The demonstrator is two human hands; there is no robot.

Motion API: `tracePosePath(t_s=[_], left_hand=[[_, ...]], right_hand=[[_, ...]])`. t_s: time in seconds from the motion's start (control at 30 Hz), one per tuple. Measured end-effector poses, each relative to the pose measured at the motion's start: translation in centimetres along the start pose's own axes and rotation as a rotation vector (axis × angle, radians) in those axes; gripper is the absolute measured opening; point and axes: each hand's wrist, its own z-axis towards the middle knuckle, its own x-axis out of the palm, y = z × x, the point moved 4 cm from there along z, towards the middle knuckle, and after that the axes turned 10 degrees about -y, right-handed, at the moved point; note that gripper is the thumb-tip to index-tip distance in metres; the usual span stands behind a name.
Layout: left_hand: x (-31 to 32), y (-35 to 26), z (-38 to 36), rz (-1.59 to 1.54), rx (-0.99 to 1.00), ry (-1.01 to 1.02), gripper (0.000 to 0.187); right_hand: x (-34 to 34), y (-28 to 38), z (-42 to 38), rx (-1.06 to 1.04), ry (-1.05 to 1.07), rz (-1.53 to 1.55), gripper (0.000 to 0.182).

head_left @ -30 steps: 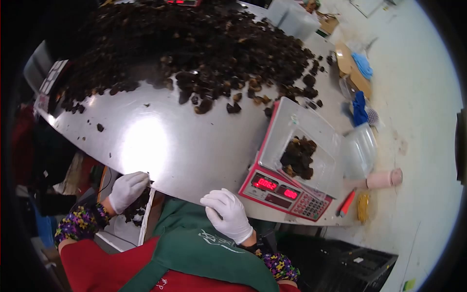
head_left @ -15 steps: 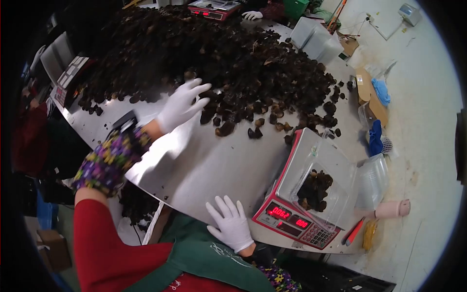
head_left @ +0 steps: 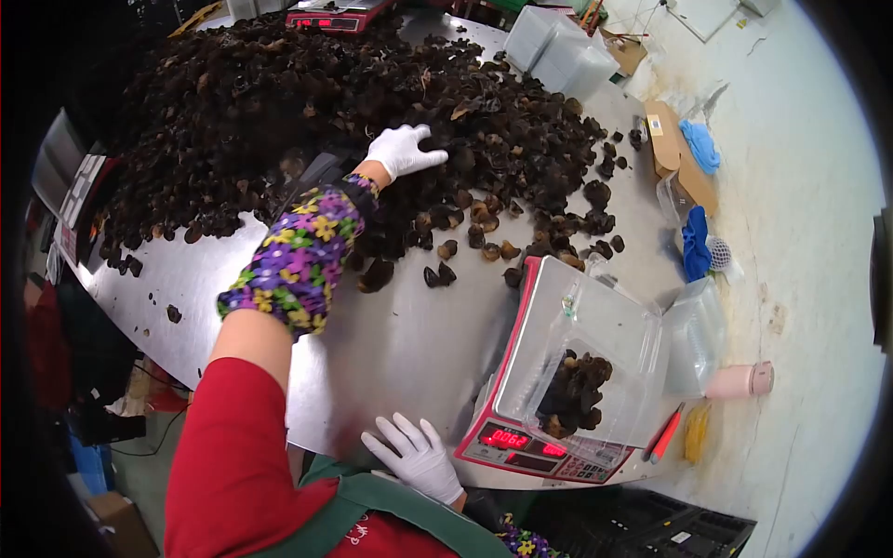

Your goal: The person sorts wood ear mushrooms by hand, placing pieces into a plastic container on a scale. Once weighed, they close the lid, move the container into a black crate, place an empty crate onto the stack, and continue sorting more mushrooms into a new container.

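Note:
My left hand, in a white glove, reaches onto a large heap of dark, dried wood ear mushrooms. Its thumb stands apart from the bent fingers, and nothing shows in its grasp. My right hand, also gloved, rests with fingers spread at the table's near edge, left of a red digital scale. On the scale sits a clear plastic container with a small clump of mushrooms inside. The red display appears to read 0.062.
Stacked clear containers stand at the far right of the metal table. A second red scale is at the back. Along the right lie a cardboard box, a blue cloth, a pink bottle and a red-orange tool.
My left hand has moved right and farther onto the heap, its fingers now more bent. The right hand stays by the scale. The view has shifted.

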Motion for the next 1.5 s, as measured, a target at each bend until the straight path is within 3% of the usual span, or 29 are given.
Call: tracePosePath(t_s=[0.13, 0.23, 0.33, 0.47, 0.53, 0.6, 0.67, 0.77, 0.9, 1.03, 1.1, 1.17, 1.23, 1.33, 1.37, 1.43, 1.5], left_hand=[[-1.1, -4.6, -6.3, -0.031, 0.206, 0.148, 0.069], [-2.5, -6.8, -12.3, -0.172, 0.34, 0.038, 0.05], [-5.6, -9.4, -19.9, -0.109, 0.483, 0.023, 0.036], [-8.5, -9.3, -27.9, -0.029, 0.672, -0.164, 0.029], [-10.9, -7.9, -29.6, -0.049, 0.59, -0.214, 0.029], [-12.0, -4.9, -30.2, -0.062, 0.478, -0.406, 0.026], [-12.2, -0.4, -30.1, 0.058, 0.215, -0.332, 0.028], [-14.1, 4.0, -31.3, 0.104, 0.063, -0.295, 0.026], [-15.7, 5.2, -33.7, 0.187, 0.101, -0.394, 0.027], [-16.2, 3.5, -36.0, -0.108, 0.019, -0.316, 0.037], [-17.5, -1.5, -35.8, -0.073, 0.166, -0.242, 0.036], [-15.0, -2.3, -35.7, -0.091, 0.332, -0.189, 0.036], [-13.3, -1.6, -36.0, -0.156, 0.36, -0.244, 0.03], [-14.1, 0.0, -36.0, 0.007, 0.178, -0.347, 0.01], [-14.5, 0.3, -36.3, 0.011, 0.173, -0.348, 0.01], [-15.3, 2.3, -37.1, -0.127, -0.072, -0.315, 0.009], [-15.6, 3.4, -38.3, -0.159, -0.1, -0.353, 0.009]], right_hand=[[-0.1, -0.2, 0.1, -0.025, -0.024, -0.042, 0.068], [-0.1, -0.2, 0.1, -0.031, -0.03, -0.013, 0.07], [-0.7, -0.1, 0.4, -0.009, -0.047, 0.062, 0.067], [-0.5, 0.1, 0.2, 0.004, -0.054, 0.049, 0.065], [-0.3, 0.1, -0.1, -0.006, -0.079, 0.041, 0.065], [-0.6, 0.3, 0.0, -0.015, -0.093, 0.036, 0.065], [-0.4, 0.3, 0.0, 0.002, -0.116, 0.033, 0.061], [-0.3, 0.4, -0.2, 0.011, -0.131, 0.022, 0.056], [-0.7, 0.5, -0.3, 0.05, -0.155, 0.051, 0.046], [-2.3, 0.5, 0.2, 0.055, -0.264, 0.164, 0.036], [-3.4, 0.8, 1.3, 0.035, -0.298, 0.172, 0.034], [-4.1, 0.8, 2.3, 0.051, -0.339, 0.153, 0.034], [-4.6, 0.7, 3.4, 0.039, -0.363, 0.142, 0.033], [-4.9, 0.0, 4.3, 0.104, -0.4, 0.087, 0.03], [-5.0, -0.4, 4.7, 0.094, -0.436, 0.064, 0.03], [-5.2, -1.2, 6.2, 0.112, -0.47, 0.018, 0.029], [-5.0, -2.1, 8.5, 0.164, -0.47, -0.048, 0.027]])
